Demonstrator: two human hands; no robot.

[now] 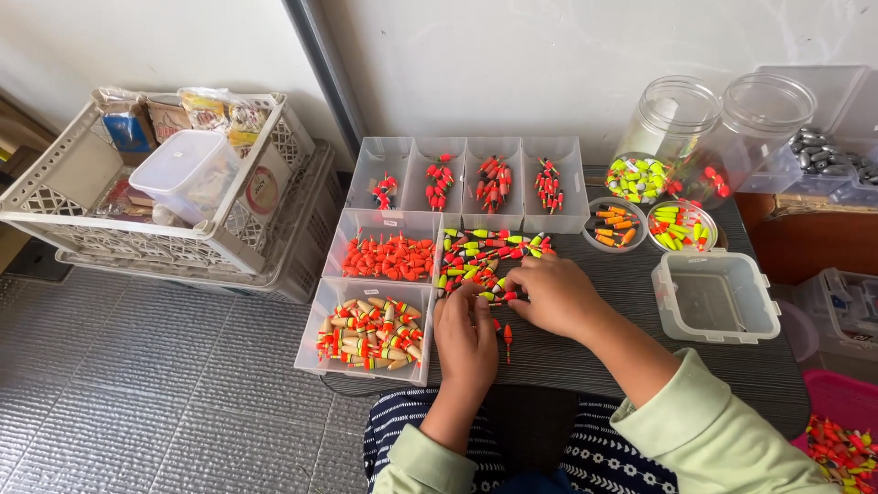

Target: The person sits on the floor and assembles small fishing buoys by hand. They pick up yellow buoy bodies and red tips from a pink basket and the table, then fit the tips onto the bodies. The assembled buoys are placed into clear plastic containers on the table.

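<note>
Dark tabletop (640, 357), grey floor below; we logged left hand (465, 337) and right hand (556, 295) pinching small floats (489, 261) from loose pile; trays (393, 256) of orange, wooden and red floats partly filled; one stray float (508, 337) unsorted; lidded box (715, 297) empty

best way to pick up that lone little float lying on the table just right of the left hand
Pinch the float across its thicker orange body, coming straight down from above with two fingertips. It lies flat on the dark table, thin stem pointing toward the person, so the stem would likely slip. The left hand sits beside it, closest for the pinch.
</note>
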